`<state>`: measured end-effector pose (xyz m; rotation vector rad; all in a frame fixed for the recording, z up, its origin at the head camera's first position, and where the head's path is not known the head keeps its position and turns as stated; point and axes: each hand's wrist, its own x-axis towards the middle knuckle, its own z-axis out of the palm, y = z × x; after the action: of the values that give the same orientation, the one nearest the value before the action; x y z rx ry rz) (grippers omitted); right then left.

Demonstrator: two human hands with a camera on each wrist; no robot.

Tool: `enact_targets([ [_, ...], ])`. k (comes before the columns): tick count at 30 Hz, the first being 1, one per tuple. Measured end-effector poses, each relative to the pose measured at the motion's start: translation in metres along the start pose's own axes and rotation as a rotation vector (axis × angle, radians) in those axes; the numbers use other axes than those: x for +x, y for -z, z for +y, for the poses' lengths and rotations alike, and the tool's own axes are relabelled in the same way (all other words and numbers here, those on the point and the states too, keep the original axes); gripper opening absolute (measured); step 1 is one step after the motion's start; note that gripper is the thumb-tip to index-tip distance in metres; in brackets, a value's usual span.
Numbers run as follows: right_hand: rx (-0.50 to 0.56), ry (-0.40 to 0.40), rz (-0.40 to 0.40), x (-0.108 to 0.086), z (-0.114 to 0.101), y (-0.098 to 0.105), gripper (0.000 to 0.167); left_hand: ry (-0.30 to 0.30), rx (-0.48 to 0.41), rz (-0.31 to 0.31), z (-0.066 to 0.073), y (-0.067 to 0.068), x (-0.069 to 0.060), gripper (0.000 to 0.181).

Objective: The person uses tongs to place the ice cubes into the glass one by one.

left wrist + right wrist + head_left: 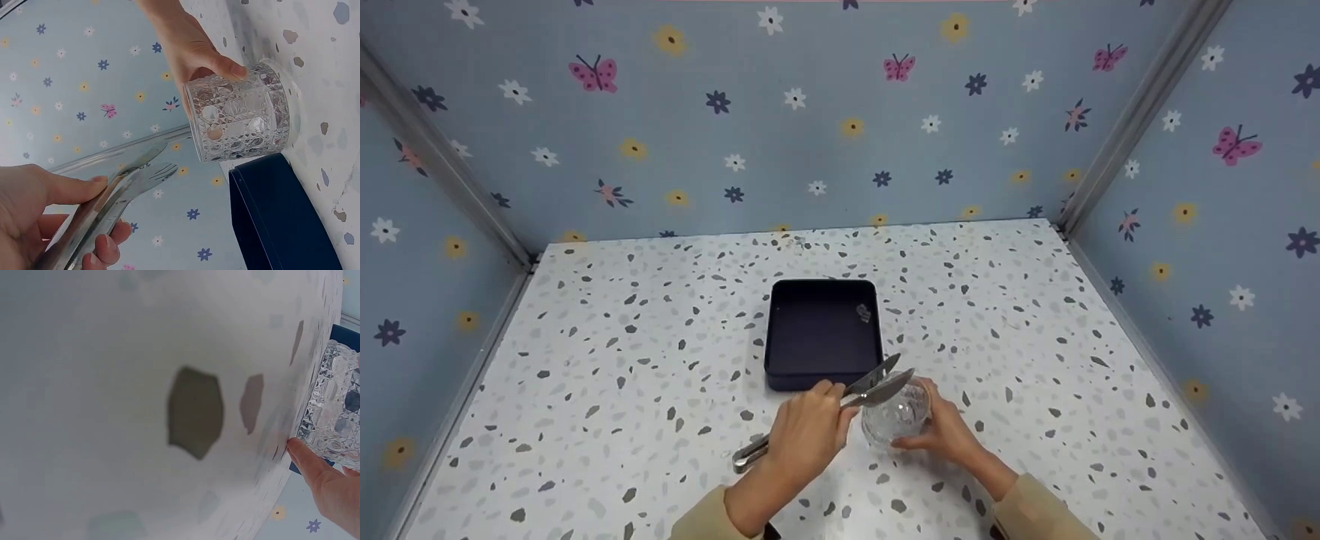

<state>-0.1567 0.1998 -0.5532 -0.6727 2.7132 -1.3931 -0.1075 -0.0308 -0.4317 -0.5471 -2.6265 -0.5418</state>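
My left hand (808,431) grips a pair of metal tongs (84,228), fingers and thumb wrapped round both arms. In the head view the tongs' tips lie over the rim of a clear patterned glass (901,414); the left wrist view shows them beside its mouth, a little apart. My right hand (946,429) holds the glass, thumb on the near side and fingers round the right side. The glass (334,405) stands upright on the table. Behind the hands is a dark blue square tray (821,380), with a small clear piece (863,313) inside near its right wall.
The speckled white table (622,375) meets a flowered back panel (810,150). Side panels with grey posts stand at the left and right. The tray's front right corner is close to the glass and the tongs.
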Motion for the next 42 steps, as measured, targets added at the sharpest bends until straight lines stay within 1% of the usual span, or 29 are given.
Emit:
enact_targets([
  [4,-0.015,0.001,0.006,0.000,0.000,0.000,0.090,0.018,0.012,-0.001,-0.003,-0.001,0.000,0.023],
  [10,-0.005,-0.009,-0.001,0.000,0.001,0.000,0.093,0.057,0.012,-0.009,-0.008,-0.005,-0.002,0.030],
  [17,-0.010,-0.034,0.007,-0.001,0.001,-0.001,0.092,0.085,0.032,0.016,-0.015,-0.008,-0.001,0.033],
  [22,-0.009,-0.029,0.008,0.000,0.000,-0.001,0.090,0.105,0.035,0.036,-0.023,-0.012,0.003,0.037],
  [26,-0.009,-0.032,0.011,0.000,0.000,-0.001,0.090,0.130,0.049,0.041,-0.029,-0.015,0.007,0.040],
  [31,-0.025,-0.024,0.019,0.000,0.000,-0.001,0.090,0.149,0.064,0.043,-0.035,-0.019,0.012,0.040],
  [34,-0.037,-0.024,0.021,0.000,0.000,-0.001,0.091,0.158,0.074,0.035,-0.039,-0.023,0.016,0.039],
  [42,-0.029,-0.038,0.014,0.000,0.001,0.000,0.093,0.198,0.106,-0.028,-0.047,-0.034,0.028,0.038],
])
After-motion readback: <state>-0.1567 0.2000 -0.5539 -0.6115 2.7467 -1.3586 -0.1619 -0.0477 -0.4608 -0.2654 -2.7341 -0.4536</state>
